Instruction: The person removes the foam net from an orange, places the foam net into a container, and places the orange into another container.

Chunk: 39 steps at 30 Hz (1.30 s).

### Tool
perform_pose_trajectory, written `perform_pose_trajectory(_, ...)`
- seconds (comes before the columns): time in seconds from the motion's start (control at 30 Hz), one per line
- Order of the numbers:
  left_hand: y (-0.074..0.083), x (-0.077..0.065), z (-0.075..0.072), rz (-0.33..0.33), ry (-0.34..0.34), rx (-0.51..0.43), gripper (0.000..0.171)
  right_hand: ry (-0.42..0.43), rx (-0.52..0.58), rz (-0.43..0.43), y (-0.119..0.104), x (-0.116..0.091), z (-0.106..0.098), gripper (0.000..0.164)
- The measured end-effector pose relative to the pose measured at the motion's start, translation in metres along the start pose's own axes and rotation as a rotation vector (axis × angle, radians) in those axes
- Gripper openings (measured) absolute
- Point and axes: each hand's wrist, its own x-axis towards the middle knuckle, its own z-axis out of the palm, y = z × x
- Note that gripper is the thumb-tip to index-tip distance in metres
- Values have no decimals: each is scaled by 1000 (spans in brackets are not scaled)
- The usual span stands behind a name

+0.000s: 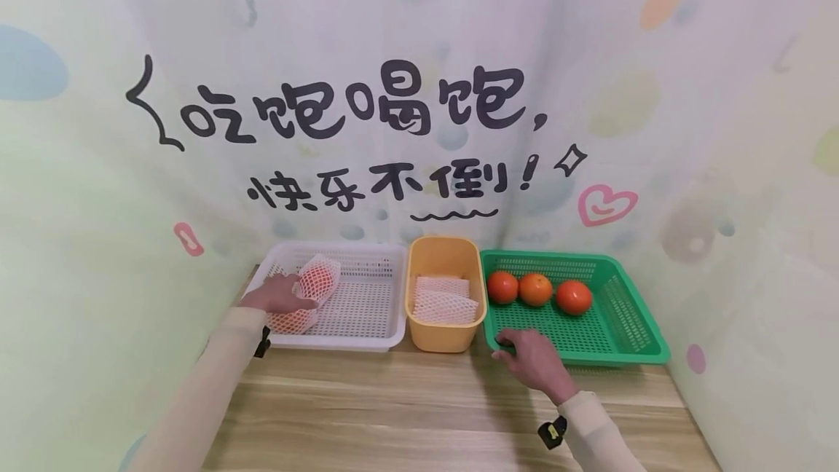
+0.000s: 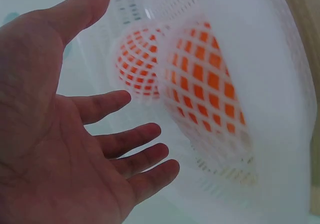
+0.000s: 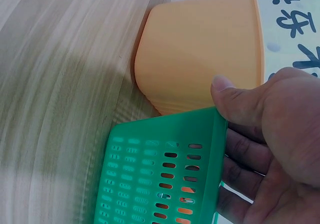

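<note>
My left hand [image 1: 280, 293] is over the left end of the white basket [image 1: 367, 344], its fingers spread and nothing in the palm. Two orange-red round fruits in white foam nets lie beside it: one netted fruit [image 1: 321, 277] towards the back, another netted fruit [image 1: 292, 322] near the front wall. At the front left corner of the green basket [image 1: 629, 304], my right hand [image 1: 534, 361] grips the rim. The right wrist view shows the thumb [image 3: 235, 102] at the corner's outer edge and the other fingers behind the wall. Three bare orange-red fruits [image 1: 534, 289] sit inside it.
Between the baskets stands a yellow-orange bin [image 1: 446, 337] holding white foam nets [image 1: 446, 306]. All three containers are on a wood-grain table [image 1: 367, 414], close against a printed curtain [image 1: 406, 35] at the back.
</note>
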Motion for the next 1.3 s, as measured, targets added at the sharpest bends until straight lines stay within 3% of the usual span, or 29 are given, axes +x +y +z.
perform_pose_trajectory(0.2, -3, 1, 0, -93, -129, -7, 92, 6, -10, 9, 0, 1, 1, 20)
perform_pose_trajectory(0.33, -5, -1, 2, -83, -175, 2, 85, 9, -20, 7, 0, 1, 2, 20)
perform_pose_trajectory(0.57, -13, 0, 5, -13, -134, 39, 72, 6, -19, 8, -1, 2, 3, 20)
perform_pose_trajectory(0.97, -13, -1, 5, -50, -132, 4, 59, 19, -10, 16, -1, 0, 3, 21)
perform_pose_trajectory(1.3, -5, -8, -2, -62, -133, -45, 64, 19, -9, 8, -2, -1, 2, 21)
